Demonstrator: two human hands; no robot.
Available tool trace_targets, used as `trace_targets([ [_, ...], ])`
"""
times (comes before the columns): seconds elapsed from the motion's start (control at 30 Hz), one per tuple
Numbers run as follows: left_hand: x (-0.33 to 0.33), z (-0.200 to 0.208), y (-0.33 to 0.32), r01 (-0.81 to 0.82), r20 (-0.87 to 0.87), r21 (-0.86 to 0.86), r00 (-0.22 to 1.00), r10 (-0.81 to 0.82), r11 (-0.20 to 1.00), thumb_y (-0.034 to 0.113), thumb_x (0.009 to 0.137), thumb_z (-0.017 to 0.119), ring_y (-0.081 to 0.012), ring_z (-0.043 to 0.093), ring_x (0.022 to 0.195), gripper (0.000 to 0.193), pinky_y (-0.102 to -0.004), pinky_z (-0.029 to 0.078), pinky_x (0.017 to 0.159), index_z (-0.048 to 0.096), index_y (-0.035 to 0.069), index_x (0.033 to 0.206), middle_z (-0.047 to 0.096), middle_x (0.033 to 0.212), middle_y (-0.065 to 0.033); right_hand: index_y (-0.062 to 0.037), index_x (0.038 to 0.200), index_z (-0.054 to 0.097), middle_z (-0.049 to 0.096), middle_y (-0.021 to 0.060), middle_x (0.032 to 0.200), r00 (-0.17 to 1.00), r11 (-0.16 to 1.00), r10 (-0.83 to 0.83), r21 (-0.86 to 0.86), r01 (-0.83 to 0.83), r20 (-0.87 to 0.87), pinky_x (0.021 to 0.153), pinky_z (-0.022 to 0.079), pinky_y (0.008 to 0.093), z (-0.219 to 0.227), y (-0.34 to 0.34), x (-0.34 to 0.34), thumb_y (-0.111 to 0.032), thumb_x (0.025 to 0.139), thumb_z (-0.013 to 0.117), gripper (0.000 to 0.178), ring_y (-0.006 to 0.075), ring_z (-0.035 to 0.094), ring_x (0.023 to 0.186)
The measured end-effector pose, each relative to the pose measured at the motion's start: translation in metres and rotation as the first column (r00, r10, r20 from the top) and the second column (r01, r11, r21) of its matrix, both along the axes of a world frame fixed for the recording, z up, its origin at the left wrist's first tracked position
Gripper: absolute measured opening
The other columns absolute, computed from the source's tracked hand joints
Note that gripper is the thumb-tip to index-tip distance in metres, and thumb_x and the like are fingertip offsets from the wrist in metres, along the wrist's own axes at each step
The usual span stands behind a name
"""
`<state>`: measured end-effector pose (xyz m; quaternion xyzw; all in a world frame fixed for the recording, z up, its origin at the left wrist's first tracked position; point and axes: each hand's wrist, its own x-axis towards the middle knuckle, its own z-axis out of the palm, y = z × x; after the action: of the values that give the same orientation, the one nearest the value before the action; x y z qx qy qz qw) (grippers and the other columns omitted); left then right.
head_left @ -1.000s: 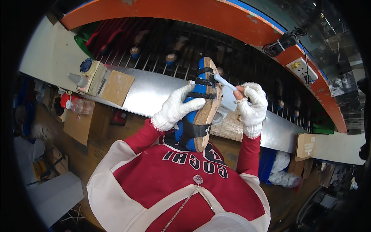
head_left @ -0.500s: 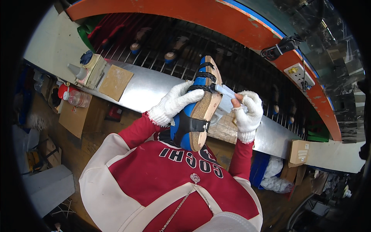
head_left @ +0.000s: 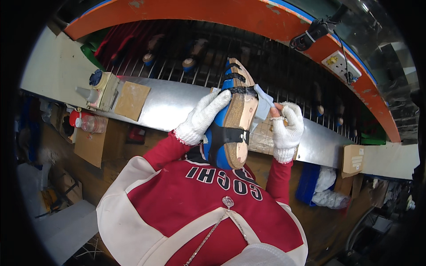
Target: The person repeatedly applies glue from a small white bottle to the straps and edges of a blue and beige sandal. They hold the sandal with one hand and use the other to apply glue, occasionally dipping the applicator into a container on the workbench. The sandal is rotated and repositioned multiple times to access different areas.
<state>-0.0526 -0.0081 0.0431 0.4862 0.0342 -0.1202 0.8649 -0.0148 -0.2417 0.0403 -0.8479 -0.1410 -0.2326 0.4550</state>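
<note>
A sandal (head_left: 235, 119) on a blue shoe last is held sole-side toward me, with black straps folded over its cork edge and pale underside. My left hand (head_left: 204, 117), in a white knit glove, grips it from the left side. In my right hand (head_left: 287, 126), whose glove leaves the thumb and a fingertip bare, is a slim pale-blue hand tool (head_left: 265, 96). Its far end meets the sole's right edge by a middle strap; the exact kind of tip cannot be made out.
Beyond the metal ledge (head_left: 164, 99), lasted shoes (head_left: 189, 64) lie on a rack of bars under an orange frame (head_left: 213, 12). A glue container (head_left: 104, 88) and a tan board (head_left: 132, 100) stand left. At right are a socket strip (head_left: 341, 66) and a cardboard box (head_left: 353, 159).
The sandal has turned so more of its sole shows. The pale-blue tool has shifted from over the sole to its right edge, with my right hand slightly farther right.
</note>
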Motion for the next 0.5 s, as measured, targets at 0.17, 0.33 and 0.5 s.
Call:
trace_targets([
  [0.17, 0.000, -0.006, -0.003, -0.124, 0.025, 0.076, 0.992, 0.123, 0.989, 0.042, 0.102, 0.054, -0.0150, 0.063, 0.108, 0.052, -0.0315, 0.053, 0.095, 0.053, 0.002, 0.135, 0.064, 0.123, -0.0099, 0.0025, 0.093, 0.074, 0.062, 0.0066, 0.086, 0.968, 0.985, 0.142, 0.123, -0.118, -0.209, 0.068, 0.045, 0.0286, -0.006, 0.000, -0.026, -0.015, 0.083, 0.079, 0.021, 0.0159, 0.058, 0.079],
  [0.33, -0.004, -0.006, -0.003, -0.166, 0.038, 0.156, 0.986, 0.162, 0.974, 0.043, 0.099, 0.060, -0.0169, 0.059, 0.113, 0.057, -0.0304, 0.047, 0.100, 0.052, 0.000, 0.136, 0.062, 0.124, -0.0124, 0.0020, 0.093, 0.074, 0.063, 0.0071, 0.088, 0.966, 0.987, 0.147, 0.099, -0.128, -0.212, 0.068, 0.043, 0.0286, -0.008, 0.005, -0.037, -0.017, 0.084, 0.078, 0.022, 0.0156, 0.058, 0.080],
  [0.5, -0.009, -0.001, -0.003, -0.201, 0.038, 0.176, 0.980, 0.197, 0.964, 0.041, 0.097, 0.063, -0.0174, 0.059, 0.112, 0.058, -0.0310, 0.048, 0.099, 0.052, -0.001, 0.135, 0.062, 0.123, -0.0137, -0.0037, 0.091, 0.077, 0.065, 0.0063, 0.088, 0.995, 0.998, 0.039, -0.051, -0.044, -0.088, 0.073, 0.041, 0.0321, -0.008, 0.016, -0.026, -0.018, 0.080, 0.081, 0.018, 0.0190, 0.060, 0.078],
])
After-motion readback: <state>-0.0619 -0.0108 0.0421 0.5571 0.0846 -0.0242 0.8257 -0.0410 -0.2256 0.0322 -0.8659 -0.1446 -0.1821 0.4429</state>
